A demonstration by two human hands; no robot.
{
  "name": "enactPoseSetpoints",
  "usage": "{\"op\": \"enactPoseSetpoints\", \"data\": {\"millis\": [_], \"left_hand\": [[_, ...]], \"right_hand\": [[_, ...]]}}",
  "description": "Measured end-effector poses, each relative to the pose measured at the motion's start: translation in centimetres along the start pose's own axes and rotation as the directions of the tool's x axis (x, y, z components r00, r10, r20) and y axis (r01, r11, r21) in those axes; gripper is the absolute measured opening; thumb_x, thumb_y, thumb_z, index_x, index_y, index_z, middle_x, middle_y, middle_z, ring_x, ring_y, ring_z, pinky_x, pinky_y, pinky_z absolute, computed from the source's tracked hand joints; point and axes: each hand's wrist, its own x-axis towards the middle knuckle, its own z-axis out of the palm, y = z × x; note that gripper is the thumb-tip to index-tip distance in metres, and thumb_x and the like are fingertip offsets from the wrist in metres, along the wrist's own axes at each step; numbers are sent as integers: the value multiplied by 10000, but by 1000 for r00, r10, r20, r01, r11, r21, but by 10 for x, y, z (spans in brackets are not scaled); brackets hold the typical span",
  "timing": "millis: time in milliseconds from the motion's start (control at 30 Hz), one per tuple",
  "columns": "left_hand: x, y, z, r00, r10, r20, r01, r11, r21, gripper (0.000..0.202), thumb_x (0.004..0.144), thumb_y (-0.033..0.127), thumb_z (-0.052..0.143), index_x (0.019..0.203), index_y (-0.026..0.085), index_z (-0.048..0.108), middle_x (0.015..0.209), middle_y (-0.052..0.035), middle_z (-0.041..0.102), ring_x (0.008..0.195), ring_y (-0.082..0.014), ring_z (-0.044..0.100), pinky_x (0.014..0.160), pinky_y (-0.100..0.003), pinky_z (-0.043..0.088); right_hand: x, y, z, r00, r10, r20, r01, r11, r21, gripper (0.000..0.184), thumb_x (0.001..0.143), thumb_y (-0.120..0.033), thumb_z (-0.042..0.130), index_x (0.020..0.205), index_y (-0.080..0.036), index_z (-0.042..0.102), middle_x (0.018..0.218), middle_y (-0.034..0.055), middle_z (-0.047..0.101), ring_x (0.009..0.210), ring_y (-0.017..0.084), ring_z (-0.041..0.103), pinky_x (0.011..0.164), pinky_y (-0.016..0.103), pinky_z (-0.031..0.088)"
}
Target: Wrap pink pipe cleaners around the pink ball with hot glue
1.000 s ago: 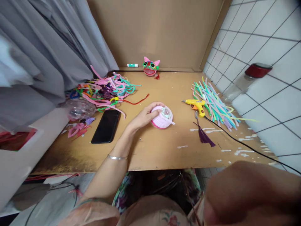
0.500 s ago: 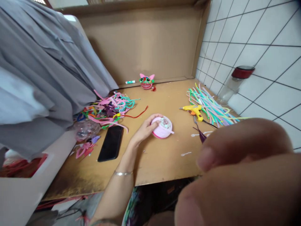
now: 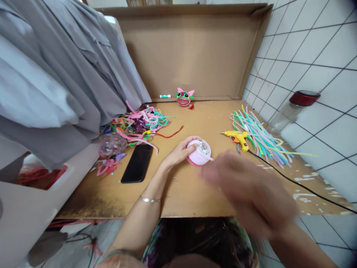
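My left hand (image 3: 178, 153) rests on the cardboard tabletop (image 3: 184, 186), its fingers curled round the left side of a small round pink object wound with pipe cleaners (image 3: 199, 152). My right hand (image 3: 251, 190) hovers above the table in front of that object, smeared by motion, so its fingers cannot be read. A yellow glue gun (image 3: 237, 136) lies to the right of the pink object, its black cord (image 3: 301, 182) trailing off toward the right edge.
A black phone (image 3: 137, 163) lies left of my left hand. Tangled coloured pipe cleaners (image 3: 136, 124) sit at the left, straight pastel ones (image 3: 259, 134) at the right. A pink cat-face figure (image 3: 184, 97) and a glue stick (image 3: 165, 96) stand at the back wall. A red-lidded jar (image 3: 292, 108) leans on the tiles.
My right hand has moved away from the camera, down and forward over the table toward the pink object. The view has shifted slightly. My left hand keeps hold of the pink object.
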Motion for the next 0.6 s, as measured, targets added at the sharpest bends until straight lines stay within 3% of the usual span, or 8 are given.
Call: {"op": "enactPoseSetpoints", "data": {"millis": [67,167,267,433,600], "left_hand": [[1,0,0,998,55,20,-55,998,2,385,838,374,579,1145,142,599,1171,-95,651,1067,-226,593,984,-349,459],[1,1,-1,1000,21,20,-21,1000,9,386,875,383,545,1177,146,582,1168,-92,645,1039,-210,596,961,-339,462],[0,2,-1,1000,14,22,-14,1000,17,371,883,385,539,1162,145,582,1124,-81,648,1004,-197,595,937,-327,463],[-1,4,-1,1000,10,28,-11,1000,27,384,887,387,540,1181,143,581,1151,-84,643,1017,-196,594,944,-320,462],[-1,2,1,999,35,5,-35,998,53,381,895,368,543,1201,147,595,1240,-109,629,1159,-227,570,1044,-350,424]], "right_hand": [[10,42,10,996,20,-87,-25,998,-55,303,1000,-261,434,1180,-343,663,1023,0,731,922,161,687,831,318,565],[7,107,25,994,107,-13,-107,990,-96,313,973,-240,443,1206,-239,651,1024,65,705,911,198,662,826,368,546],[-1,145,37,988,151,21,-148,983,-110,306,949,-218,429,1113,-211,687,991,80,681,939,216,640,843,390,523],[-16,155,45,979,205,-13,-206,972,-111,357,942,-163,391,1053,-240,721,1055,81,634,1042,223,605,916,408,487],[-24,148,42,976,214,27,-206,961,-184,366,1008,-318,380,1200,-245,683,1195,110,574,1169,257,547,995,466,427]]}}
